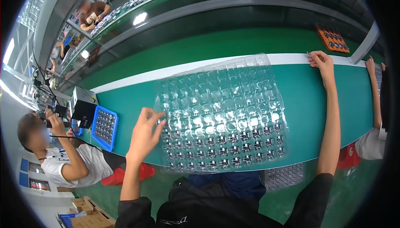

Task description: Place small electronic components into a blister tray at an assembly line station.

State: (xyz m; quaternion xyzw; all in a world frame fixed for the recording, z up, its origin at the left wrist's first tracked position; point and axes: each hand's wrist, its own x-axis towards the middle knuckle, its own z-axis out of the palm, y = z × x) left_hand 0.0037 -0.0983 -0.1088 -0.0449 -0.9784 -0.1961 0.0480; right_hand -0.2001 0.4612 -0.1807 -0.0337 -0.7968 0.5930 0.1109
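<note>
A clear plastic blister tray (221, 98) lies on the green bench in front of me. Small dark-and-silver parts (223, 151) fill the pockets of its nearer rows, while the farther rows hold none that I can see. At the tray's left edge is my left hand (143, 135), open, with thumb and forefinger apart and their tips by the rim. My right hand (321, 63) reaches out to the far right, over the white strip along the bench's back edge. Its fingertips are pinched together on something small that I cannot make out.
On the left stand a blue tray (104, 128) of round parts and a black-and-white box (83, 105). An orange tray (332, 39) with parts sits on the belt at far right. Co-workers sit on both sides. Another filled tray (285, 176) shows below the bench edge.
</note>
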